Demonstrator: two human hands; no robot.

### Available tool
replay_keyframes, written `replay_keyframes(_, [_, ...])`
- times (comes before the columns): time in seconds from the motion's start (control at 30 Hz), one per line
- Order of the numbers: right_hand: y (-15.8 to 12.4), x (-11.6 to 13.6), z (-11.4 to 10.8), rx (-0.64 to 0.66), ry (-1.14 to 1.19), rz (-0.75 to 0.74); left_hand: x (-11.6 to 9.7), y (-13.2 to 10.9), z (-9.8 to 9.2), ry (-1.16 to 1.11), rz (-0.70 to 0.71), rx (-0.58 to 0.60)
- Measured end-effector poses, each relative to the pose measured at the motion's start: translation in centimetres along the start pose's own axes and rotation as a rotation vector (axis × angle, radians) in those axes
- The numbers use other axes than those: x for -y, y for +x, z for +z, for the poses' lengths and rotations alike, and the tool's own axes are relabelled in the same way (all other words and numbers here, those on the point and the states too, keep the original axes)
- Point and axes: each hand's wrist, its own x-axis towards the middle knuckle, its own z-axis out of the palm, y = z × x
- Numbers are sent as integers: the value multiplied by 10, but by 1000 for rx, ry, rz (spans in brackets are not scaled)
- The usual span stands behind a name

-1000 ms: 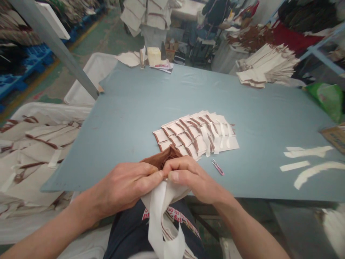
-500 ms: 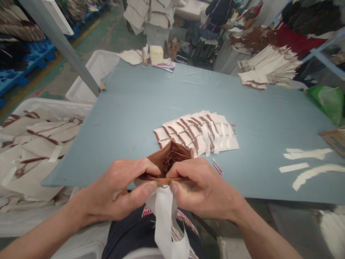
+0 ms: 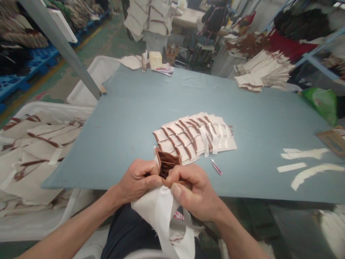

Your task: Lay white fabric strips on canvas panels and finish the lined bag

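Between my hands is a cream fabric pouch [image 3: 147,203] with a brown lining [image 3: 169,162], its opening facing away from me. My left hand [image 3: 141,180] pinches the brown edge on the left. On the right, my right hand [image 3: 191,190] grips the same edge, thumb on top, close beside the left fingertips. A white strap [image 3: 164,208] hangs from the edge in a loop toward my lap. Beyond my hands, several similar cream pieces with brown edging [image 3: 196,133] lie overlapped on the table. Pink-handled thread snips [image 3: 216,167] rest to their right.
The blue-grey table [image 3: 129,104] spans the view. White strips [image 3: 304,169] lie at its right, near a green bag [image 3: 320,104] and a cardboard box [image 3: 332,138]. A white bin [image 3: 67,107] of fabric pieces stands left. A metal post [image 3: 72,59] rises at the table's left corner.
The pouch has turned, and its cream side now shows more on the left. My left hand has closed its grip further, with the thumb drawn in. The strap's loop hangs wider.
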Motion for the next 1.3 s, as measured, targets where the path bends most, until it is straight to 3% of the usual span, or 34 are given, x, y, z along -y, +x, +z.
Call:
replay_keyframes(0.2, [-4, 10, -15, 57, -291, -221, -50, -4, -22, 49, 49, 190])
replay_keyframes(0.3, [-1, 10, -12, 86, -263, -334, -68, -5, -30, 22, 56, 261])
replay_keyframes(0.43, [2, 9, -10, 119, -98, -350, -71, -7, -33, -75, -50, 344])
replay_keyframes(0.57, [0, 3, -16, 126, -187, -265, -66, -11, -38, 86, -133, 331])
replay_keyframes(0.7, [-1, -4, -22, 156, -298, -277, -67, -11, -46, 143, -196, 383])
replay_keyframes(0.83, [2, 0, -25, 214, -395, -285, -78, -2, -45, 162, -188, 363])
replay_keyframes(1.0, [7, 6, -30, 205, -540, -347, -91, 14, -24, 416, -143, 262])
replay_keyframes(1.2, [10, 2, -35, 201, -634, -273, -79, 16, -2, 519, -142, 129])
replay_keyframes(1.3, [10, 2, -38, 215, -642, -234, -73, 17, 0, 403, -229, 158])
